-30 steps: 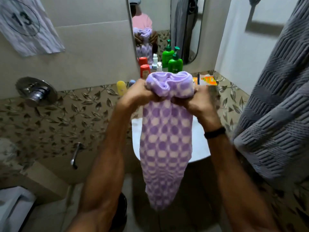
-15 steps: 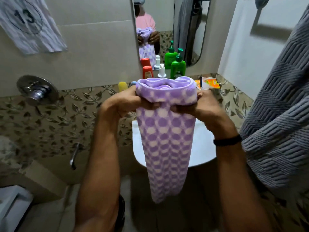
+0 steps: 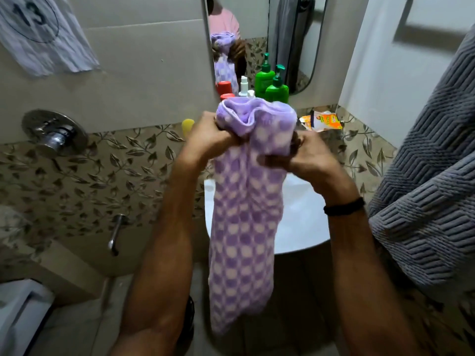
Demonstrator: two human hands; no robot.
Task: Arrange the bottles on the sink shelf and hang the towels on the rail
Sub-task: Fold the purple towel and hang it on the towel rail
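Both hands up in front of me: left hand [image 3: 213, 134] and right hand [image 3: 303, 158] close together, each clamped on the bunched top of the purple checked towel [image 3: 244, 214], which hangs limp over the white sink [image 3: 303, 222]. It's soft, fluffy cloth in lavender-and-cream squares, the top rolled into a fat ruffle. The risk as I see it: lift that bundle carelessly and it brushes the green pump bottle [image 3: 277, 91] just behind (tall, narrow, top-heavy by the look) and tips it. A loose grip on plush cloth could also let it slide to the floor. A ribbed grey towel [image 3: 424, 201] drapes at right.
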